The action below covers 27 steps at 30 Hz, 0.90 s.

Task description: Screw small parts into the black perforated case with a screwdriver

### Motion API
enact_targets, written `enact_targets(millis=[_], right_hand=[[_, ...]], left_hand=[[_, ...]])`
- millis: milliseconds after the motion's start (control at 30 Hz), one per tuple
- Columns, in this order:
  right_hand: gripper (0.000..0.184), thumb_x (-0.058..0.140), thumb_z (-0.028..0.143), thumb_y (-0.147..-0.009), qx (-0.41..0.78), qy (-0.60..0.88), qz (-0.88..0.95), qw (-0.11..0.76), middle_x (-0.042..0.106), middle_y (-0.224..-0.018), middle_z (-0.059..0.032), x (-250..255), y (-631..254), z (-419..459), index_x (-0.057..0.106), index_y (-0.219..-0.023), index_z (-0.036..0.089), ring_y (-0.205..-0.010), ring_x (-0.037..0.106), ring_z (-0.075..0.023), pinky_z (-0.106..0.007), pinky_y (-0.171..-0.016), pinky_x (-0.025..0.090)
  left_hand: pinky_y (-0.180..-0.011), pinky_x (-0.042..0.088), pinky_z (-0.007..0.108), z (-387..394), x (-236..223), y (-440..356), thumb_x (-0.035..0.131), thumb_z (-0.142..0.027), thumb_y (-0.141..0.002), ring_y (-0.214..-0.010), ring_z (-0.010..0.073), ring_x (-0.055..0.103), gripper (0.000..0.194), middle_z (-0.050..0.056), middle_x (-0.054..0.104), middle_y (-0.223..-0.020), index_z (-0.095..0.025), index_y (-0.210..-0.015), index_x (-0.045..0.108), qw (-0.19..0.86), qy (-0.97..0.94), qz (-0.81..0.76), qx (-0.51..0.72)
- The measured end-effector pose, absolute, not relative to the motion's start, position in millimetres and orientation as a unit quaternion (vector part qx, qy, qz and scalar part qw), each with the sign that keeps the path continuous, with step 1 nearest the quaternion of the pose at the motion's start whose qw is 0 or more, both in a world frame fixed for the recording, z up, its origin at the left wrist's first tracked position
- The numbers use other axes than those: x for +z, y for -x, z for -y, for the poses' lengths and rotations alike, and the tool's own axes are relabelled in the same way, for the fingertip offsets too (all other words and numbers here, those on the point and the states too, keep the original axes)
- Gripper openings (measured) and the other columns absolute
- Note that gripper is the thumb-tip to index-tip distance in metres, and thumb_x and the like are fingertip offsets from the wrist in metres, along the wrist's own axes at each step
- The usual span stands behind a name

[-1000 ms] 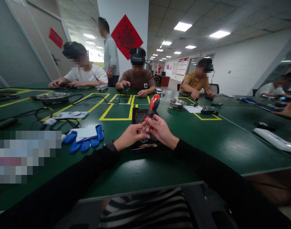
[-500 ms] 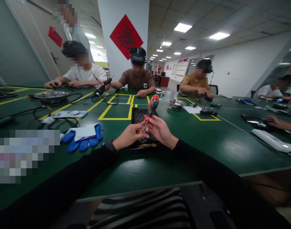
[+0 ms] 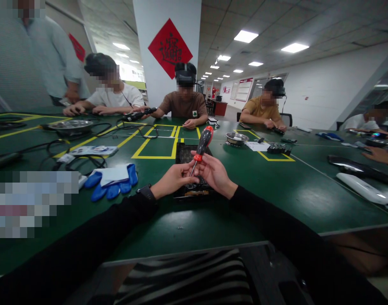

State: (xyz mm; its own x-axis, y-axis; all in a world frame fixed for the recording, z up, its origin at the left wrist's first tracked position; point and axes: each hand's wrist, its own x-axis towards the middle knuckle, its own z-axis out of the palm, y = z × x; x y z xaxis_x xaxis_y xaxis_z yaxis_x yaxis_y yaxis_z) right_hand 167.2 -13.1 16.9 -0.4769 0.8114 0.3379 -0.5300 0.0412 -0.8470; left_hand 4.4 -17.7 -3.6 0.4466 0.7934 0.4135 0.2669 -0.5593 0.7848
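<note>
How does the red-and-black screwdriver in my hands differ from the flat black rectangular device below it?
The red-and-black screwdriver is slender with a bulbous handle; the flat black rectangular device is broad. The screwdriver slants handle-up in the left hand and right hand; the device lies flat on the green table. The screwdriver has red accents, the device a brownish strip. Both show black.

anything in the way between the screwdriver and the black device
Only fingers, visibly: the left hand and right hand close around the shaft of the screwdriver, over the black device. They hide the tip, so I can't tell beyond that.
</note>
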Motion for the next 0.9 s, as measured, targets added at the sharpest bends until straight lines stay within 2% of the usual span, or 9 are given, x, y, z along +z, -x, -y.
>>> enact_targets(millis=[200,300,433,633,900], right_hand=[[0.017,0.055,0.026,-0.082,0.668,0.120,0.536,0.502,0.063,-0.082,-0.0018,14.0,-165.1,11.8,0.052,-0.096,0.016,-0.057,0.057,-0.0096,-0.022,-0.050,0.047],[0.018,0.059,0.027,-0.080,0.656,0.134,0.541,0.509,0.063,-0.081,-0.0005,13.7,-163.9,12.3,0.048,-0.091,0.019,-0.055,0.056,-0.0084,-0.020,-0.048,0.046],[0.019,0.059,0.027,-0.080,0.648,0.134,0.551,0.508,0.062,-0.078,-0.0002,14.9,-164.0,13.9,0.048,-0.093,0.019,-0.053,0.055,-0.0085,-0.020,-0.046,0.045],[0.025,0.050,0.023,-0.083,0.663,0.135,0.540,0.501,0.064,-0.084,-0.0040,16.8,-165.7,14.1,0.052,-0.107,0.015,-0.057,0.057,-0.0094,-0.022,-0.051,0.047],[0.018,0.055,0.027,-0.082,0.659,0.136,0.547,0.498,0.065,-0.079,-0.0017,16.1,-165.3,14.6,0.049,-0.097,0.019,-0.057,0.058,-0.0093,-0.021,-0.051,0.047]], left_hand=[[-0.052,0.027,0.020,17.6,-3.4,-4.5,0.068,-0.042,-0.068,-0.054,0.0067,0.031,0.035,-0.007,0.035,-0.057,-0.013,-0.066,0.048,0.320,-0.789,-0.339,0.400],[-0.051,0.026,0.020,17.4,-4.1,-4.2,0.068,-0.043,-0.068,-0.053,0.0062,0.029,0.037,-0.007,0.032,-0.057,-0.013,-0.065,0.047,0.312,-0.789,-0.345,0.402],[-0.051,0.025,0.020,17.3,-4.4,-3.8,0.068,-0.044,-0.068,-0.053,0.0062,0.028,0.037,-0.007,0.032,-0.057,-0.013,-0.066,0.047,0.305,-0.793,-0.348,0.398],[-0.051,0.026,0.020,17.1,-4.8,-3.9,0.068,-0.044,-0.068,-0.053,0.0063,0.030,0.037,-0.007,0.035,-0.057,-0.013,-0.064,0.048,0.297,-0.791,-0.353,0.403],[-0.052,0.029,0.020,17.3,-3.3,-4.8,0.067,-0.042,-0.069,-0.054,0.0070,0.033,0.035,-0.005,0.038,-0.059,-0.013,-0.065,0.049,0.315,-0.796,-0.333,0.396]])
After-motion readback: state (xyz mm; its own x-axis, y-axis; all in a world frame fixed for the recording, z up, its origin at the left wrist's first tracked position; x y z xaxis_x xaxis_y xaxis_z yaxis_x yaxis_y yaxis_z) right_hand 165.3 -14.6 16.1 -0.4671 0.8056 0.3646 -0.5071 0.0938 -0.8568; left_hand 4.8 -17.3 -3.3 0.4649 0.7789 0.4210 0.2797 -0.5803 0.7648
